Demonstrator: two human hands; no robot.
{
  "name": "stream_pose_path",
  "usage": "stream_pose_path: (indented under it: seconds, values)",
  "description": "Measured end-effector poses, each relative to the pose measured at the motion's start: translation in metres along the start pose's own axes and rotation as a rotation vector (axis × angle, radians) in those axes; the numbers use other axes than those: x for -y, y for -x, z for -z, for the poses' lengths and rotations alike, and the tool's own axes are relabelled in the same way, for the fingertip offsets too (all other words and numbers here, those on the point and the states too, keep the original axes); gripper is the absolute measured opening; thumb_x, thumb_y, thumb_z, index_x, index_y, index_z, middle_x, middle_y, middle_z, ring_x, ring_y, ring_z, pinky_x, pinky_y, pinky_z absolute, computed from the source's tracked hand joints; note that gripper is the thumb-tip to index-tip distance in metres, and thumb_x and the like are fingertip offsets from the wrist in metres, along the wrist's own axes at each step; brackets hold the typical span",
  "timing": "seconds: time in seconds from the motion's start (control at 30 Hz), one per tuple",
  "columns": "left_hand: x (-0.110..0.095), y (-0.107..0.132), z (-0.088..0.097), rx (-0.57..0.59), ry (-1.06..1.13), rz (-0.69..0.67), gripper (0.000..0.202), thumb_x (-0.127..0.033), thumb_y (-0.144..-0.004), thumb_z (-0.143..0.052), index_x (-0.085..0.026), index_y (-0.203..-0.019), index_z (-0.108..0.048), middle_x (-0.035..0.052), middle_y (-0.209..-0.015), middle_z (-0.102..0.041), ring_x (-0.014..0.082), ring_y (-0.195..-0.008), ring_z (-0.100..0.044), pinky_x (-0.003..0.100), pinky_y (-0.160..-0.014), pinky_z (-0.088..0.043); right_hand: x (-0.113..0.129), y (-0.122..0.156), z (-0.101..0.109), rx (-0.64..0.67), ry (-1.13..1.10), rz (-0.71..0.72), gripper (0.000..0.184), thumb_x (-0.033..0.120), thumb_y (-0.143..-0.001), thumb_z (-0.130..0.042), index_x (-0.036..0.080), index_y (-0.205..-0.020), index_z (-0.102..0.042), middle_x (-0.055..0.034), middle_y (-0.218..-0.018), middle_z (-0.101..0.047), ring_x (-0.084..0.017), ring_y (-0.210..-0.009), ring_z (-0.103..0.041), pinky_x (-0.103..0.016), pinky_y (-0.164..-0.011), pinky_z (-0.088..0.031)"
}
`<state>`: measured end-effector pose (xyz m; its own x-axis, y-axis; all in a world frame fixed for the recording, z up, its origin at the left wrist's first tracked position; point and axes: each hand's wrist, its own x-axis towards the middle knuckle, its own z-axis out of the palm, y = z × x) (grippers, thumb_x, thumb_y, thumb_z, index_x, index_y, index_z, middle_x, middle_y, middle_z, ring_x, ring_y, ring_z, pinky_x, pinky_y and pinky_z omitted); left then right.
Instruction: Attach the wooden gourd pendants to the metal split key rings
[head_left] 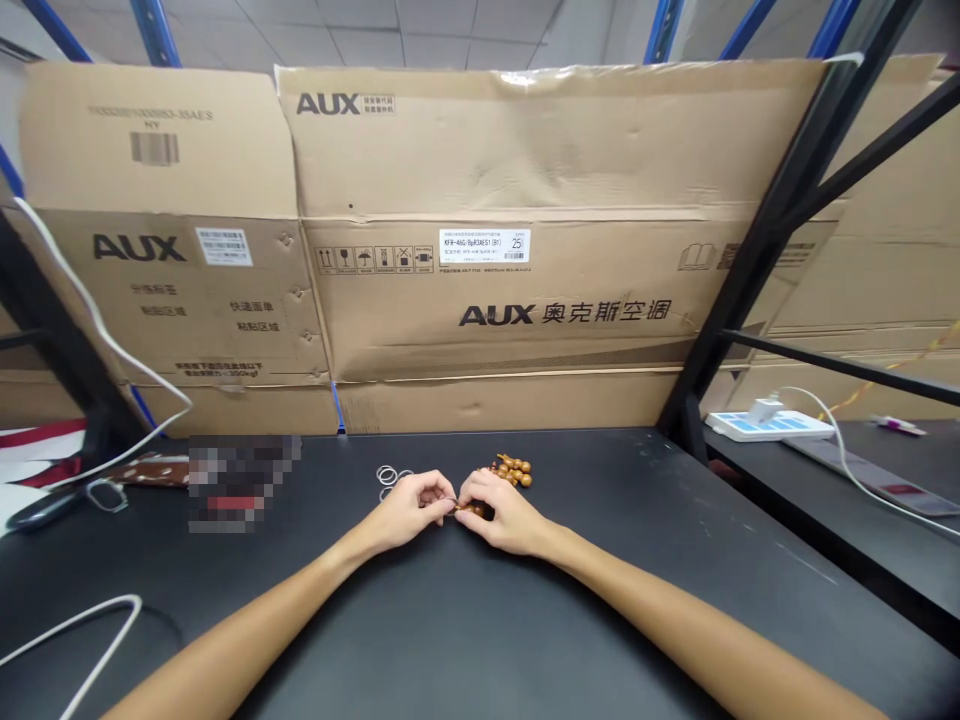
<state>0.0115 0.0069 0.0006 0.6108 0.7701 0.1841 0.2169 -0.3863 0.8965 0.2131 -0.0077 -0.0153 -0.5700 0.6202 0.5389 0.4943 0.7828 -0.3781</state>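
Observation:
My left hand (412,510) and my right hand (502,515) meet at the middle of the black table (645,520), fingertips nearly touching. Between them, my left fingers pinch a thin strand (453,502), too fine to identify. My right fingers hold small brown wooden beads (472,510), partly hidden. Just beyond the right hand lies a cluster of gourd-shaped wooden beads (512,472). Several thin silvery rings (390,480) lie beyond the left hand.
Flattened AUX cardboard cartons (480,150) stand along the table's far edge. To the left are glasses (105,495), a pixelated patch (240,480) and a white cable (75,640). A black frame post (780,220) rises at right, beyond it a power strip (769,425).

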Motion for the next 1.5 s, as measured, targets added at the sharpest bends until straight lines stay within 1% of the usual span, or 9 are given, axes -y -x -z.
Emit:
stream_pose_path:
  seconds: [0.37, 0.47, 0.63, 0.73, 0.97, 1.07, 1.27, 1.4, 1.5]
  values:
    - [0.003, -0.001, 0.001, 0.014, 0.166, 0.073, 0.021, -0.033, -0.081, -0.062, -0.015, -0.080, -0.053, 0.0037, -0.070, -0.067, 0.0142, -0.067, -0.061, 0.026, -0.065, -0.045, 0.001, 0.001, -0.005, 0.012, 0.192, 0.053, 0.011, 0.019, -0.087, -0.052, 0.018, -0.078, -0.059, -0.0038, -0.077, -0.056, -0.017, -0.073, -0.048, -0.030, -0.070, -0.040]
    - [0.003, 0.000, 0.003, 0.012, 0.053, 0.045, 0.019, -0.032, -0.080, -0.062, -0.015, -0.080, -0.055, 0.0032, -0.072, -0.065, 0.0132, -0.066, -0.059, 0.025, -0.064, -0.045, 0.000, 0.001, -0.005, -0.041, 0.199, 0.005, 0.010, 0.017, -0.086, -0.052, 0.018, -0.078, -0.058, -0.0038, -0.077, -0.056, -0.017, -0.073, -0.048, -0.029, -0.069, -0.040]
    - [-0.003, 0.005, 0.001, -0.019, -0.326, -0.130, 0.016, -0.029, -0.079, -0.062, -0.016, -0.072, -0.058, 0.0025, -0.089, -0.059, 0.0112, -0.068, -0.052, 0.024, -0.064, -0.043, -0.001, 0.001, -0.005, -0.093, 0.169, -0.056, 0.006, 0.015, -0.085, -0.052, 0.018, -0.081, -0.056, -0.0035, -0.077, -0.058, -0.017, -0.071, -0.049, -0.029, -0.068, -0.040]
    - [-0.007, 0.006, -0.002, -0.032, -0.417, -0.142, 0.020, -0.031, -0.083, -0.058, -0.016, -0.070, -0.058, 0.0016, -0.089, -0.057, 0.0108, -0.068, -0.050, 0.023, -0.063, -0.042, -0.001, 0.001, -0.005, -0.095, 0.138, -0.076, 0.004, 0.016, -0.083, -0.054, 0.019, -0.081, -0.055, -0.0028, -0.076, -0.058, -0.017, -0.070, -0.050, -0.028, -0.067, -0.040]
    - [-0.011, 0.006, -0.002, -0.040, -0.445, -0.145, 0.034, -0.032, -0.094, -0.040, -0.017, -0.071, -0.060, 0.0023, -0.087, -0.057, 0.0133, -0.077, -0.054, 0.025, -0.074, -0.043, -0.001, 0.002, -0.006, -0.094, 0.088, -0.097, 0.003, 0.018, -0.084, -0.053, 0.019, -0.082, -0.055, -0.0026, -0.076, -0.060, -0.016, -0.069, -0.053, -0.028, -0.067, -0.041]
    - [-0.012, 0.005, -0.001, -0.041, -0.428, -0.145, 0.032, -0.030, -0.094, -0.039, -0.017, -0.073, -0.059, 0.0025, -0.087, -0.058, 0.0139, -0.079, -0.055, 0.026, -0.077, -0.042, -0.001, 0.002, -0.005, -0.094, 0.050, -0.101, 0.002, 0.018, -0.084, -0.055, 0.019, -0.083, -0.056, -0.0018, -0.075, -0.060, -0.015, -0.069, -0.054, -0.027, -0.067, -0.042]
    - [-0.006, 0.003, 0.004, -0.021, -0.352, -0.164, 0.025, -0.030, -0.092, -0.044, -0.017, -0.077, -0.059, 0.0041, -0.092, -0.059, 0.0146, -0.082, -0.055, 0.027, -0.078, -0.044, 0.001, 0.000, -0.001, -0.061, -0.151, -0.143, 0.005, 0.022, -0.086, -0.054, 0.018, -0.084, -0.058, -0.0002, -0.072, -0.062, -0.012, -0.061, -0.055, -0.023, -0.060, -0.042]
    - [-0.007, 0.005, 0.003, -0.011, -0.341, -0.189, 0.026, -0.030, -0.093, -0.044, -0.017, -0.077, -0.059, 0.0046, -0.094, -0.058, 0.0143, -0.082, -0.054, 0.026, -0.076, -0.044, 0.000, -0.001, -0.001, -0.067, -0.128, -0.181, 0.008, 0.019, -0.084, -0.054, 0.018, -0.079, -0.060, -0.0008, -0.069, -0.063, -0.013, -0.061, -0.057, -0.023, -0.060, -0.042]
    - [-0.008, 0.005, -0.001, -0.015, -0.378, -0.165, 0.027, -0.032, -0.091, -0.047, -0.016, -0.072, -0.058, 0.0036, -0.093, -0.057, 0.0120, -0.072, -0.052, 0.024, -0.067, -0.043, -0.001, -0.001, -0.002, -0.075, -0.101, -0.172, 0.008, 0.016, -0.082, -0.055, 0.017, -0.078, -0.061, -0.0008, -0.069, -0.063, -0.013, -0.062, -0.057, -0.023, -0.061, -0.041]
